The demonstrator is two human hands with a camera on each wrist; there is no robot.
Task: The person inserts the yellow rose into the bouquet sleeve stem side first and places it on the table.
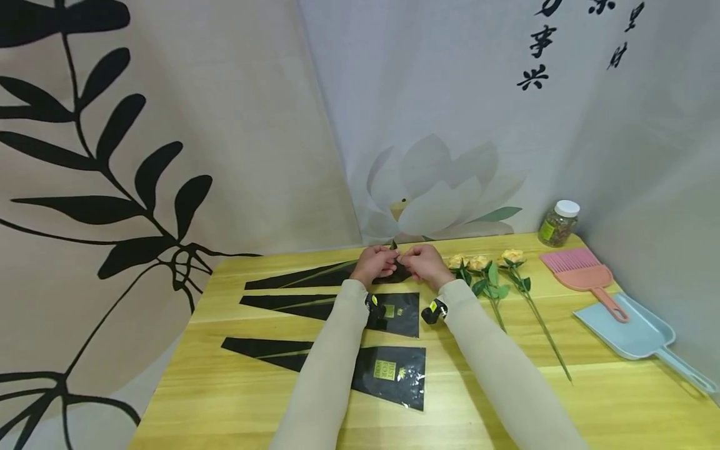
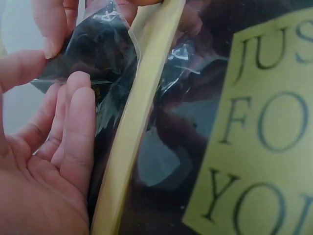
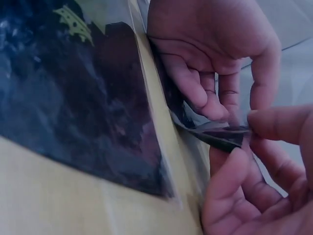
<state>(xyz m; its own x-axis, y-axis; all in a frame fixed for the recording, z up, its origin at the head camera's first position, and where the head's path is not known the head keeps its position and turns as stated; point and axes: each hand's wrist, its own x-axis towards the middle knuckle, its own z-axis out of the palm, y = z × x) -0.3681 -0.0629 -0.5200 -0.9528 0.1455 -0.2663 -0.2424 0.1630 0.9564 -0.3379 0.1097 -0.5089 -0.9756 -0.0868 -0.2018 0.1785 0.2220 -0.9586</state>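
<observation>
Three black tapered flower sleeves with gold stripes lie in rows on the wooden table. Both hands are at the wide right end of the farthest sleeve (image 1: pixel 304 277), whose film is lifted there. My left hand (image 1: pixel 375 262) pinches the film's edge between thumb and fingers. Close beside it, my right hand (image 1: pixel 424 264) pinches the same edge. In the left wrist view, the raised clear-and-black film (image 2: pixel 105 44) is creased between the hands. The middle sleeve (image 1: pixel 402 312) and the front sleeve (image 1: pixel 413 375) lie flat under the left forearm, with gold labels showing.
Yellow artificial roses (image 1: pixel 512 256) with green stems lie right of the hands. Farther right are a pink brush (image 1: pixel 585 272) and a light blue dustpan (image 1: pixel 630 325). A white-lidded jar (image 1: pixel 558 224) stands at the back corner. A printed curtain (image 1: pixel 253 125) hangs behind the table.
</observation>
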